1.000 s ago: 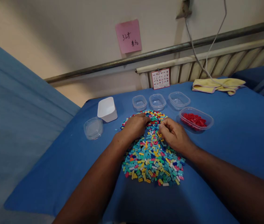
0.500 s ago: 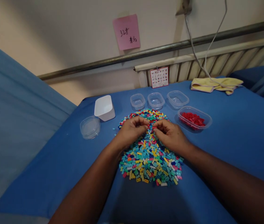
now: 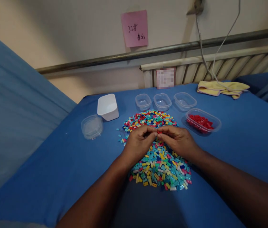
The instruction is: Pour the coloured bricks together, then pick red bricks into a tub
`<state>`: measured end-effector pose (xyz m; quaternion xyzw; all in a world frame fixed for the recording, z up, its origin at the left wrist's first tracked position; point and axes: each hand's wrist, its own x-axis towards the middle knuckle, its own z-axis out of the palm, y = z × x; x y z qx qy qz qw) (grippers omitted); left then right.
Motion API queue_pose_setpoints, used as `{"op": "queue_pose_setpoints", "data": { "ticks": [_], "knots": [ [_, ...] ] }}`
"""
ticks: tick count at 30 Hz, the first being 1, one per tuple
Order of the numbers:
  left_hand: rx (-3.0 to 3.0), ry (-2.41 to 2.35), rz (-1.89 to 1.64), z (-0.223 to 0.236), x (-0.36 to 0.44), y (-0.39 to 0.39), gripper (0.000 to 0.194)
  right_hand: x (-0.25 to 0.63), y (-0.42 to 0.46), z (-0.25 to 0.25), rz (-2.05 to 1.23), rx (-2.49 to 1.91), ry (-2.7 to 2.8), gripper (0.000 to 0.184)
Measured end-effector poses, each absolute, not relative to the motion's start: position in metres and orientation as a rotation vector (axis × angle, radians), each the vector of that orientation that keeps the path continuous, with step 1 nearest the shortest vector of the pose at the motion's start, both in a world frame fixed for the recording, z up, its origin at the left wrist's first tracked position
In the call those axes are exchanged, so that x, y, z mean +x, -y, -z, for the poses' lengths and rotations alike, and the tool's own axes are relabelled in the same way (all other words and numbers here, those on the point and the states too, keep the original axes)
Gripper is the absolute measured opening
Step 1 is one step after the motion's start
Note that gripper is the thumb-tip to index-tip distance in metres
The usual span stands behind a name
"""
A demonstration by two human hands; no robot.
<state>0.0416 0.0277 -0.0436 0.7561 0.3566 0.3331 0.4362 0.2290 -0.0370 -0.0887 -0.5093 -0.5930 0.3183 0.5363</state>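
My left hand (image 3: 140, 142) and my right hand (image 3: 181, 140) meet fingertip to fingertip above a pile of small colourful toy building bricks (image 3: 158, 161). Both are closed in a pinch on small red bricks (image 3: 159, 133), which the fingers mostly cover. Whether the red pieces are joined, I cannot tell. The pile spreads in front of and behind my hands, in turquoise, yellow, blue, pink, white and red. To the right of my right hand stands a clear plastic tub (image 3: 217, 124) with several red bricks (image 3: 199, 122) in it.
Three clear tubs (image 3: 143, 102) stand in a row behind the pile. On the left are a white bin (image 3: 110, 113) and clear stacked lids or a shallow container (image 3: 92, 127). A yellow cloth (image 3: 222, 88) lies back right, by the radiator (image 3: 188, 71). Blue cloth (image 3: 77, 177) covers the table.
My hands have come together, bringing the red pieces that each pinched apart from the other into contact or nearly so. The view has shifted slightly.
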Motion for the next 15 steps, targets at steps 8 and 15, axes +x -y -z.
{"op": "queue_pose_setpoints", "data": {
  "ticks": [8, 15],
  "knots": [
    [1.865, -0.845, -0.809, 0.037, 0.041, -0.021, 0.008, 0.225, 0.041, 0.078, -0.769, -1.196, 1.356, 0.016],
    [1.997, -0.865, -0.839, 0.035, 0.033, -0.027, 0.014, 0.232, 0.048, 0.065, -0.631, -1.276, 1.494, 0.015]
  ]
}}
